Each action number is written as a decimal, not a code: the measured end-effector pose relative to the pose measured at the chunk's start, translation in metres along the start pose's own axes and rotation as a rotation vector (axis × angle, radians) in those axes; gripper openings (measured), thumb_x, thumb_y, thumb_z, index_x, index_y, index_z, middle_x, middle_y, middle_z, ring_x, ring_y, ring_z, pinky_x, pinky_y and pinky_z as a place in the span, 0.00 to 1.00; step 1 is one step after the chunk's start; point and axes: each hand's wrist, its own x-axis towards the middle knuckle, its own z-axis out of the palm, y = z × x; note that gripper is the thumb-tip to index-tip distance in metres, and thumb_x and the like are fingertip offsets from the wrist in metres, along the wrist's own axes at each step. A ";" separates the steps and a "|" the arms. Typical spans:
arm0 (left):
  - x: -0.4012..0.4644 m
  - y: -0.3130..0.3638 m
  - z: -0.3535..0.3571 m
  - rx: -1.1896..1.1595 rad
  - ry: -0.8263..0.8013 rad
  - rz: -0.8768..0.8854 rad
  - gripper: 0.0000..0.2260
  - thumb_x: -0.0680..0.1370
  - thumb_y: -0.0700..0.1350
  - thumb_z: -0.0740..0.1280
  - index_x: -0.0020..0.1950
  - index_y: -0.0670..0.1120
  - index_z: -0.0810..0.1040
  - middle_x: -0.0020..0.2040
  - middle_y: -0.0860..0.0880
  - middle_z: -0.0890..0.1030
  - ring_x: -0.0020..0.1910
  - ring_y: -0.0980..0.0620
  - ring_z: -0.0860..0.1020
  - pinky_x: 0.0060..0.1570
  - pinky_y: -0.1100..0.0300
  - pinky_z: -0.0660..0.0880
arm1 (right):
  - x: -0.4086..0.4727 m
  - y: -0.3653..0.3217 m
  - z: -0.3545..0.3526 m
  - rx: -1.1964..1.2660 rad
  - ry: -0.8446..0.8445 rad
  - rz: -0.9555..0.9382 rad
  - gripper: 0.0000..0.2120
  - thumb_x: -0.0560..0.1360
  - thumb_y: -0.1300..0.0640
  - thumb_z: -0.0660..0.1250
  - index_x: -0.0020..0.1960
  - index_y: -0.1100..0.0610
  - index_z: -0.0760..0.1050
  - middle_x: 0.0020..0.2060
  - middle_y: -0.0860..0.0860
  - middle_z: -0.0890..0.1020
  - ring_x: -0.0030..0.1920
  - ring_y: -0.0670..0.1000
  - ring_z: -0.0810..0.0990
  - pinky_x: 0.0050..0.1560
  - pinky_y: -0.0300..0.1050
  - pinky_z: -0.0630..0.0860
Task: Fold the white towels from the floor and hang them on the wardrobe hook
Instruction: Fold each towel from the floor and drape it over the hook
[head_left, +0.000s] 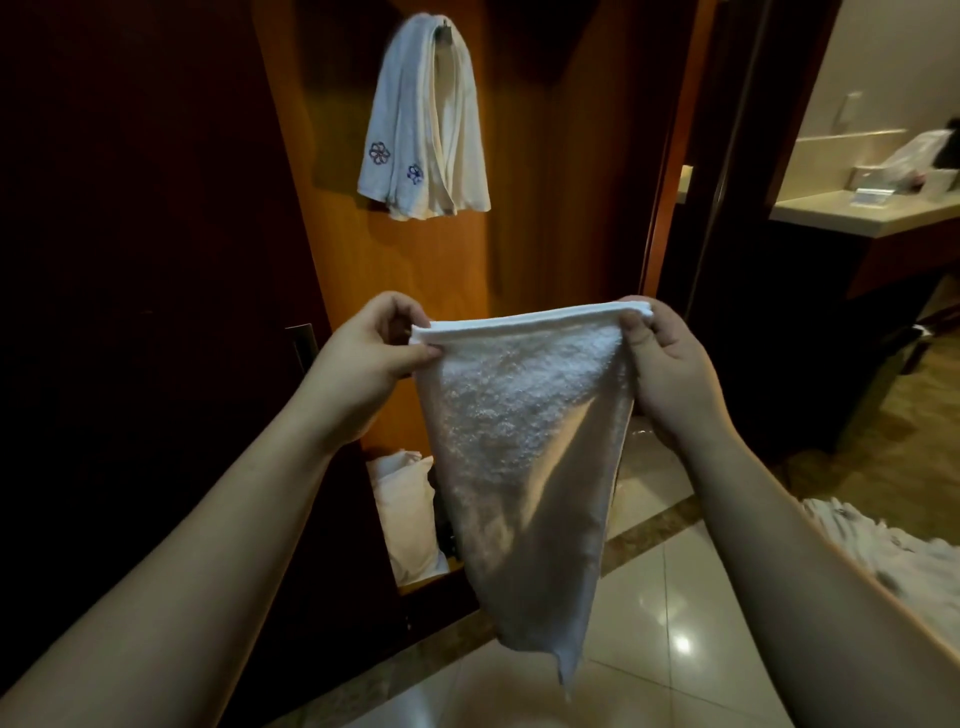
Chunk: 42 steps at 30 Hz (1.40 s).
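A plain white terry towel (519, 457) fills the centre, its lower half shaded greyish. At 12 o'clock, hung towels (423, 119) are white and cream, two with purple-blue flower embroidery. The wardrobe panel (545, 182) behind is warm orange wood; the door (130, 208) at 9 o'clock is very dark brown. The floor (675, 613) at 5 o'clock is glossy cream tile with a mottled brown band. The worktop (857, 208) at 2 o'clock is pale beige.

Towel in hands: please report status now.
Left hand and right hand pinch towel by its top corners. Hook already holds towels. Nothing in the way.
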 end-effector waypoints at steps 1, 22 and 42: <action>0.000 0.002 0.001 -0.025 0.008 0.003 0.14 0.75 0.30 0.69 0.50 0.49 0.76 0.42 0.54 0.80 0.40 0.57 0.79 0.37 0.66 0.75 | 0.000 -0.001 0.001 0.014 0.007 -0.003 0.18 0.74 0.26 0.61 0.53 0.34 0.78 0.47 0.39 0.83 0.51 0.47 0.82 0.55 0.58 0.80; 0.000 0.010 -0.003 -0.509 0.006 -0.209 0.10 0.73 0.42 0.70 0.53 0.48 0.84 0.48 0.46 0.85 0.45 0.48 0.84 0.43 0.55 0.81 | 0.014 -0.024 0.005 0.415 -0.317 0.305 0.36 0.61 0.31 0.79 0.59 0.54 0.83 0.55 0.58 0.86 0.56 0.59 0.85 0.50 0.53 0.84; -0.020 -0.001 -0.007 -0.485 -0.104 -0.313 0.10 0.75 0.51 0.72 0.50 0.47 0.88 0.54 0.41 0.86 0.52 0.44 0.85 0.44 0.54 0.82 | 0.015 -0.013 0.013 0.707 -0.498 0.608 0.20 0.70 0.48 0.75 0.56 0.60 0.85 0.60 0.62 0.83 0.61 0.61 0.83 0.54 0.54 0.82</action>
